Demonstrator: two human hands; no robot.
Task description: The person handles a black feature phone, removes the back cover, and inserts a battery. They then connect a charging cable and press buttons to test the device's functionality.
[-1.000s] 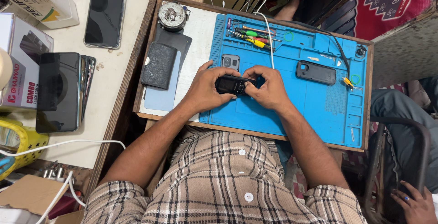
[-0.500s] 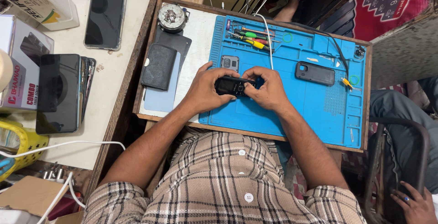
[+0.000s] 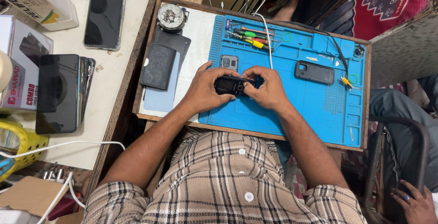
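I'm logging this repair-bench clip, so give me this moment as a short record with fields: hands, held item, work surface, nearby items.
hands: left hand and right hand both grip one item over the mat
held item: small black keypad phone, lying sideways between the hands
work surface: blue silicone repair mat on a wooden tray
on the mat: second dark phone, small grey camera-part piece, coloured-handle screwdrivers
left of the mat: black textured pouch, round metal parts tin
side table: black smartphone lying flat

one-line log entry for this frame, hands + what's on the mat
left hand: holds small black phone | right hand: holds same phone | under: blue mat | nearby: second dark phone, screwdrivers
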